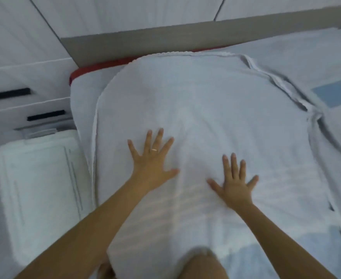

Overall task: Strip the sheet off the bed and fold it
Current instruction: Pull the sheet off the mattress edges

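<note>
A white sheet [195, 101] lies folded over in layers on the bed [286, 51], its lace-trimmed edges stacked along the far and right sides. My left hand [152, 158], with a ring on one finger, presses flat on the sheet with fingers spread. To the right and slightly nearer, my right hand [235, 183] also lies flat on the cloth, fingers apart. Neither hand grips any fabric. My knee [201, 264] shows at the bottom edge, on the sheet.
A grey headboard [145, 43] runs along the far side, with a red strip [97, 69] below it. A white drawer unit [25, 101] and a white box [39, 188] stand left of the bed. A blue patch [336, 93] shows at right.
</note>
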Available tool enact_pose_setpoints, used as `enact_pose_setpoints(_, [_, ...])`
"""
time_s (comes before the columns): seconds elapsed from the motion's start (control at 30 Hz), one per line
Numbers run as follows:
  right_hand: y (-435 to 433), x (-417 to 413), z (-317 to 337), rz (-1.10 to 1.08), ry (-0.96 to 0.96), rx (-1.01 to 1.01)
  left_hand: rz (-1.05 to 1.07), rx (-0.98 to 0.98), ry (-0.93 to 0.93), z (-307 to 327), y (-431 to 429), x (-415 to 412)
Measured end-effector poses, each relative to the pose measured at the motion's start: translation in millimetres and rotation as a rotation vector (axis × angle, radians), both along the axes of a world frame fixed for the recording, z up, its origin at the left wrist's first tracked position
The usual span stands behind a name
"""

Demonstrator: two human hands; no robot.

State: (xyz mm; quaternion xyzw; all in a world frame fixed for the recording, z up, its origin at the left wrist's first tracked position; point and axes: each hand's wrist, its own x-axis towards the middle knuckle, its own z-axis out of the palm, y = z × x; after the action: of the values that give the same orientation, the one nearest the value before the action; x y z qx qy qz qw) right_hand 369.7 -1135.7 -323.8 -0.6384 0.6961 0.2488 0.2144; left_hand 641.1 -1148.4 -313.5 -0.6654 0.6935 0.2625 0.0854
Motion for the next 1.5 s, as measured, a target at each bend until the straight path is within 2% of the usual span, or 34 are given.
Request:
enact_pose_setpoints(0.07, [30,-29,4,-0.236,0.08,0.086,-0.097,0.221,-0.054,-16,34,8])
enact_pose_setpoints(0.13, [45,-41,3,-0.397,0.1,0.124,-0.149,0.267,-0.087,-30,41,18])
enact_pose_setpoints(0.43, [38,-41,-5,-0.421,0.144,0.14,-0.165,0.25,-0.086,-35,39,16])
enact_pose_setpoints(0.5, [42,-28,-2,-0.46,0.142,0.05,-0.164,0.233,-0.102,-32,40,15])
enact_pose_setpoints(0.6, [84,-1,-8,-0.521,-0.021,-0.191,-0.141,0.19,-0.134,-29,46,10])
enact_pose_setpoints(0.67, [127,8,-14,-0.426,-0.097,-0.25,-0.097,0.131,-0.146,-22,55,-5])
enact_pose_setpoints(0.73, [177,2,-20,-0.265,-0.103,-0.217,-0.116,-0.02,-0.108,-16,85,-28])
enact_pose_setpoints(0.83, [241,-26,-22,-0.155,-0.097,-0.244,-0.246,-0.141,0.102,-14,159,-66])
enact_pose_setpoints(0.93, [289,-56,-16,-0.233,-0.044,-0.275,-0.406,-0.151,0.191,-20,241,-95])
enact_pose_setpoints(1.03, [332,-90,-8,-0.405,0.04,-0.269,-0.488,-0.072,0.105,-20,307,-126])
enact_pose_setpoints(1.13, [359,-108,-2,-0.604,0.128,-0.243,-0.497,-0.028,0.04,-15,337,-145])
enact_pose_setpoints(1.23, [379,-127,2,-0.738,0.102,-0.278,-0.52,-0.048,0.004,-10,355,-167])
enact_pose_setpoints(1.37, [384,-146,2,-0.715,-0.015,-0.219,-0.459,-0.036,0.004,-13,351,-188])
enact_pose_setpoints(1.5, [389,-156,3,-0.624,-0.061,-0.201,-0.507,-0.033,-0.043,-13,349,-199])
